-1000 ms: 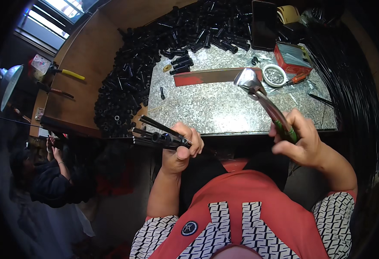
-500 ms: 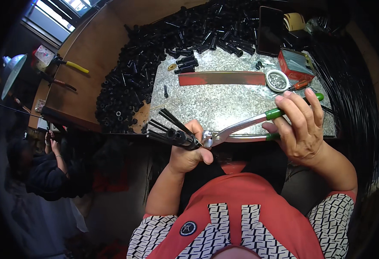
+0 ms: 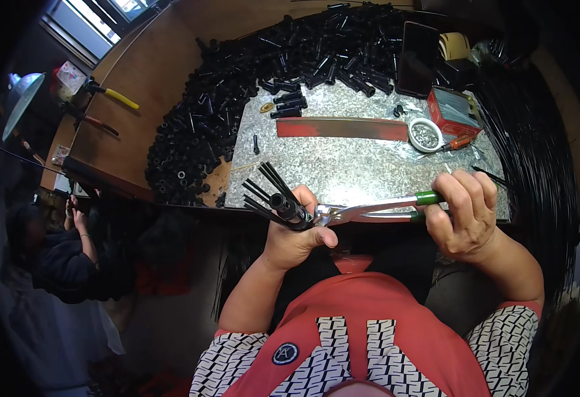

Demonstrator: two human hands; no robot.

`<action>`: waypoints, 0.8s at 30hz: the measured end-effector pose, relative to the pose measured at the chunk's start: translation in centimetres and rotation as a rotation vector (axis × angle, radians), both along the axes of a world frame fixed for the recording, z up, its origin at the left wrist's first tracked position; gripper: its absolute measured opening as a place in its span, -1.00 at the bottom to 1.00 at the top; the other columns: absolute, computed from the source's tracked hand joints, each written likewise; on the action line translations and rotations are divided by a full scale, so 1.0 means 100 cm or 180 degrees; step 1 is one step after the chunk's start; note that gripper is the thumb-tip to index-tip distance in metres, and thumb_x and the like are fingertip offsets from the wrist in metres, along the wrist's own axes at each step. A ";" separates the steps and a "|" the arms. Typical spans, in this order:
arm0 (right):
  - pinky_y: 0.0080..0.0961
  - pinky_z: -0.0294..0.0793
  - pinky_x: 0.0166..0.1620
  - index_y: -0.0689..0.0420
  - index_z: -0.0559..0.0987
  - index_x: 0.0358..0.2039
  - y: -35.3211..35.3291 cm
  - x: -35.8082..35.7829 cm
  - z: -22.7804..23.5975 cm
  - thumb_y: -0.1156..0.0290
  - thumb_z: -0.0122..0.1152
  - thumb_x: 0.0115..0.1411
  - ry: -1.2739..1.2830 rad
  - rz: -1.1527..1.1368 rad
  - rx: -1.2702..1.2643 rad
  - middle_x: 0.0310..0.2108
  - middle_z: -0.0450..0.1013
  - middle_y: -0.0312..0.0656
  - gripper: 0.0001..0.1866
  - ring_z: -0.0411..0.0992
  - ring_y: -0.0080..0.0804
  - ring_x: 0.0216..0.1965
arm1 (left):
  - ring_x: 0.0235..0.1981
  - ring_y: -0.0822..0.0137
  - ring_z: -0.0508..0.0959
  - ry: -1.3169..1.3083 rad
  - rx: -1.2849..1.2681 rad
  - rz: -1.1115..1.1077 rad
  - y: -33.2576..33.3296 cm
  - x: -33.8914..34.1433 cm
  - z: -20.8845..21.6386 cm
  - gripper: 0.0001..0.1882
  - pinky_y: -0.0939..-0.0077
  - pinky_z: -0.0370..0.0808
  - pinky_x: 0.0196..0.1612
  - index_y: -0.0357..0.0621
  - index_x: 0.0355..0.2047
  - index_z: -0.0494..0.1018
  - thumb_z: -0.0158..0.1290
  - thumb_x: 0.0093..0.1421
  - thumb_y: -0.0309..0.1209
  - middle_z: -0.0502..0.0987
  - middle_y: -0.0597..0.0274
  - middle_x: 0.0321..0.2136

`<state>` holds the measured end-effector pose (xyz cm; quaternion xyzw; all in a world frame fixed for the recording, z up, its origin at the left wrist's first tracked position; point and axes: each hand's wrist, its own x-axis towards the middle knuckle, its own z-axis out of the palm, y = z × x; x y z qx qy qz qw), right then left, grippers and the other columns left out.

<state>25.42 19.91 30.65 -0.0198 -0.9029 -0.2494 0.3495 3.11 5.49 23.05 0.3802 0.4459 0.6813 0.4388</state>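
My left hand (image 3: 287, 246) is closed around a black tube-shaped part (image 3: 291, 210); several thin black rods (image 3: 267, 180) fan out from it to the upper left. Its thumb lies stretched beside the tube's right end. Silver pliers (image 3: 356, 212) with green-sleeved handles are in my right hand (image 3: 463, 212), whose fingers curl round both handles. The plier jaws meet the right end of the black part, between my left thumb and fingers. What exactly the jaws bite on is too small to tell.
A flat red bar (image 3: 343, 128) lies on the speckled board (image 3: 343, 165). Black tubular parts (image 3: 204, 126) are heaped behind and left. Toward the right are a white bowl of small metal pieces (image 3: 426, 135), a red box (image 3: 453, 111), an orange-handled tool (image 3: 457, 143) and long black rods (image 3: 535, 132).
My right hand has closed on the pliers, bringing their handles nearer together and lower. The left hand and black part have shifted slightly right, and the part has tilted.
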 end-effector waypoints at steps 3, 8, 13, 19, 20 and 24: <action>-0.32 0.33 -0.26 0.13 0.32 -0.51 0.000 -0.003 0.005 0.39 0.22 -0.01 -0.0029 0.0031 -0.0060 -0.34 0.40 -0.10 -0.77 0.39 -0.27 -0.34 | -0.50 0.63 0.23 0.0051 0.0052 0.0073 -0.001 0.000 -0.002 -0.41 0.72 0.19 -0.45 -0.04 -0.52 0.22 0.48 -0.28 -0.20 0.28 0.51 -0.54; -0.44 0.33 -0.44 0.16 0.33 -0.55 -0.003 0.006 0.004 0.40 0.24 -0.07 -0.0492 0.0079 -0.0824 -0.41 0.37 -0.08 -0.76 0.38 -0.30 -0.42 | -0.51 0.59 0.29 0.0427 0.0357 0.0236 -0.005 -0.004 -0.007 -0.41 0.67 0.25 -0.45 -0.11 -0.49 0.29 0.42 -0.32 -0.07 0.31 0.46 -0.54; -0.39 0.40 -0.47 0.17 0.36 -0.44 -0.004 0.019 -0.003 0.36 0.45 -0.10 -0.1377 0.0431 -0.3445 -0.46 0.40 -0.08 -0.62 0.43 -0.18 -0.51 | -0.56 0.54 0.37 0.0687 0.0746 0.0146 -0.008 -0.004 -0.010 -0.38 0.67 0.33 -0.50 -0.16 -0.45 0.36 0.36 -0.34 0.02 0.35 0.41 -0.53; -0.57 0.54 -0.44 0.35 0.41 -0.27 -0.002 0.019 -0.018 0.50 0.23 0.14 -0.3450 0.0533 -0.8073 -0.51 0.54 -0.10 -0.77 0.54 -0.46 -0.53 | -0.63 0.56 0.43 0.1178 0.0910 -0.0421 0.002 -0.005 0.002 -0.31 0.69 0.31 -0.56 -0.33 -0.31 0.49 0.33 -0.27 0.04 0.47 0.35 -0.64; -0.57 0.54 -0.44 0.35 0.40 -0.26 -0.001 0.022 -0.029 0.50 0.23 0.13 -0.3642 0.0734 -0.8373 -0.54 0.52 -0.11 -0.75 0.54 -0.44 -0.53 | -0.63 0.55 0.44 0.1292 0.0977 -0.0466 0.005 -0.003 0.004 -0.33 0.68 0.32 -0.57 -0.32 -0.34 0.51 0.32 -0.27 0.05 0.48 0.34 -0.62; -0.53 0.50 -0.43 0.30 0.31 -0.17 -0.002 0.016 -0.012 0.42 0.31 0.08 -0.4002 0.0574 -0.7644 -0.55 0.45 -0.15 -0.58 0.52 -0.38 -0.50 | -0.62 0.51 0.47 0.1465 0.0941 -0.0558 0.006 -0.006 0.004 -0.35 0.67 0.35 -0.54 -0.30 -0.39 0.54 0.32 -0.28 0.08 0.51 0.30 -0.59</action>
